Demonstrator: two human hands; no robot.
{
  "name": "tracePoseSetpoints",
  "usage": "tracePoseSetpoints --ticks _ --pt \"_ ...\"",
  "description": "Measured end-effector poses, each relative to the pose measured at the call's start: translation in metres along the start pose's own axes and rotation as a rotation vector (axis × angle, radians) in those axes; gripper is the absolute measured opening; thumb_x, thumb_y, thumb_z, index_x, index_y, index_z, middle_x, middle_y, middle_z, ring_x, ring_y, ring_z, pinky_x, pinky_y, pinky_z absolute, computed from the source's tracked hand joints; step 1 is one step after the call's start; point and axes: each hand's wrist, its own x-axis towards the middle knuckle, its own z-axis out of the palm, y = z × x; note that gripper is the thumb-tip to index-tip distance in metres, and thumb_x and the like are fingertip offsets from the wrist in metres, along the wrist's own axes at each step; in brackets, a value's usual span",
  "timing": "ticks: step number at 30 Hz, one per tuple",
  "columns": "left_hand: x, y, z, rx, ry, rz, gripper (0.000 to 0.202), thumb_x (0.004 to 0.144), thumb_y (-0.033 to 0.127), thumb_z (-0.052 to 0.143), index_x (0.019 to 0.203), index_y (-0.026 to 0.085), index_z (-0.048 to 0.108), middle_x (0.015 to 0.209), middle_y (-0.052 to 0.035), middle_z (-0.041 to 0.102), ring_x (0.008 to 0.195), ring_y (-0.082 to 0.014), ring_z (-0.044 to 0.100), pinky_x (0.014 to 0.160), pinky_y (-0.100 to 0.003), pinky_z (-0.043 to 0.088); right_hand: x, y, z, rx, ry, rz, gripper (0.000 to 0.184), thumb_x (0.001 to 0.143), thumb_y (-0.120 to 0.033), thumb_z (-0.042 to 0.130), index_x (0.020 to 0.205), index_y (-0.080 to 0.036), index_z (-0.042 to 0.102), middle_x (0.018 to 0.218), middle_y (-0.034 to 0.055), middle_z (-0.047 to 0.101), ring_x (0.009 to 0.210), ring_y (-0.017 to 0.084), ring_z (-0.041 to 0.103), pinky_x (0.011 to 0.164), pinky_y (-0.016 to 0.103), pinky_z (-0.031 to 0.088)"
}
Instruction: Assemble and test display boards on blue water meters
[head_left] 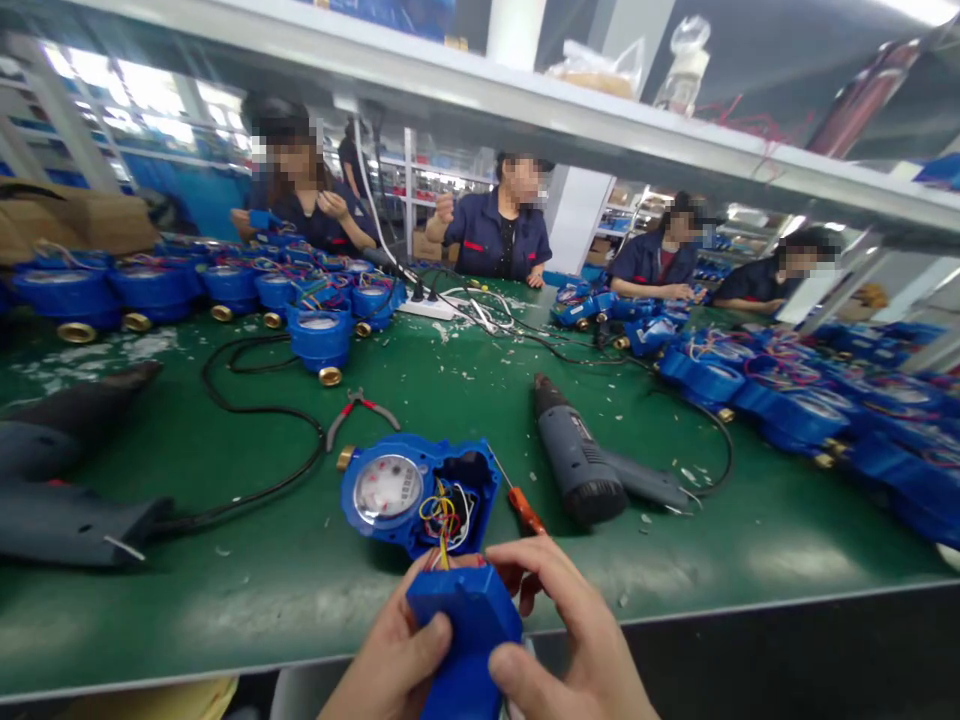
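Both my hands hold a blue plastic cover (465,630) at the table's front edge. My left hand (401,640) grips its left side, thumb on top. My right hand (574,630) curls round the right side, thumb pressed on the cover and fingertips at its far end. Yellow and other thin wires (444,525) run from the cover into an opened blue water meter (420,490) just beyond. The meter lies face up, showing a round clear dial, a brass fitting at its left and an open compartment with wires. What lies beneath the cover is hidden.
An orange-handled screwdriver (527,512) and a grey heat gun (577,455) lie right of the meter. Red-handled pliers (361,415) lie behind it, another heat gun (67,520) at left. Blue meters (319,335) line the back and right. A shelf (450,85) hangs overhead; several co-workers sit opposite.
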Motion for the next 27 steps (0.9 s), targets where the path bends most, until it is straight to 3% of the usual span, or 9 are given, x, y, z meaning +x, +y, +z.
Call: tracePoseSetpoints --ticks 4,9,13,17,20,23,25,27 --pt "0.002 0.002 0.016 -0.008 -0.006 -0.017 0.052 0.067 0.040 0.087 0.115 0.028 0.072 0.122 -0.0107 0.072 0.111 -0.0313 0.067 0.096 -0.041 0.052 0.001 -0.003 -0.003 -0.067 0.057 0.020 0.013 0.086 -0.024 0.063 0.098 -0.019 0.064 0.088 0.0012 0.068 0.079 0.012 0.063 0.071 0.017 0.051" --pt "0.009 -0.008 0.019 0.177 0.141 0.172 0.053 0.068 0.042 0.086 0.117 0.026 0.071 0.139 -0.0111 0.062 0.121 -0.0307 0.062 0.103 -0.039 0.049 0.009 -0.003 -0.017 -0.062 0.057 0.060 0.008 0.084 -0.021 0.065 0.091 -0.018 0.067 0.078 0.0005 0.065 0.068 0.012 0.058 0.062 0.018 0.049" --pt "0.009 -0.013 0.013 0.285 0.165 0.202 0.048 0.075 0.044 0.080 0.118 0.024 0.071 0.132 -0.0110 0.066 0.121 -0.0298 0.061 0.105 -0.040 0.047 0.021 -0.010 -0.024 -0.019 -0.003 0.066 0.004 0.082 -0.016 0.064 0.086 -0.018 0.067 0.075 -0.0004 0.062 0.068 0.012 0.057 0.062 0.019 0.048" --pt "0.007 -0.006 0.007 0.399 0.136 0.211 0.039 0.082 0.044 0.074 0.116 0.026 0.072 0.127 -0.0093 0.070 0.116 -0.0264 0.065 0.102 -0.037 0.050 0.022 -0.013 -0.023 -0.110 -0.030 -0.107 0.015 0.084 -0.008 0.060 0.095 -0.017 0.066 0.087 0.0025 0.065 0.079 0.014 0.060 0.071 0.023 0.050" --pt "0.005 0.000 0.008 0.422 0.185 0.250 0.051 0.074 0.046 0.080 0.121 0.027 0.070 0.123 -0.0092 0.072 0.108 -0.0244 0.069 0.092 -0.030 0.055 0.018 -0.015 -0.020 -0.288 -0.019 -0.302 0.017 0.089 -0.005 0.052 0.097 -0.013 0.065 0.087 0.0055 0.065 0.077 0.016 0.058 0.070 0.028 0.050" --pt "-0.002 0.004 0.007 0.561 0.252 0.283 0.045 0.071 0.051 0.080 0.106 0.022 0.075 0.099 -0.0085 0.078 0.092 -0.0230 0.073 0.077 -0.025 0.057 0.015 -0.018 -0.019 -0.518 -0.015 -0.482 0.023 0.096 -0.008 0.043 0.097 -0.010 0.066 0.082 0.0062 0.066 0.072 0.017 0.056 0.068 0.033 0.046" --pt "-0.011 0.010 0.002 0.719 0.380 0.357 0.030 0.076 0.047 0.077 0.092 0.022 0.076 0.084 -0.0051 0.078 0.080 -0.0206 0.072 0.071 -0.023 0.056 0.012 -0.017 -0.016 -0.606 -0.012 -0.564 0.029 0.100 -0.009 0.039 0.094 -0.011 0.068 0.080 0.0039 0.068 0.071 0.016 0.056 0.071 0.034 0.043" --pt "-0.019 0.023 -0.004 0.901 0.571 0.550 0.016 0.081 0.038 0.073 0.089 0.024 0.074 0.081 -0.0011 0.075 0.076 -0.0181 0.069 0.074 -0.023 0.053 0.008 -0.014 -0.011 -0.639 -0.003 -0.603 0.033 0.100 -0.008 0.038 0.090 -0.013 0.068 0.079 0.0014 0.069 0.070 0.015 0.056 0.075 0.035 0.040"
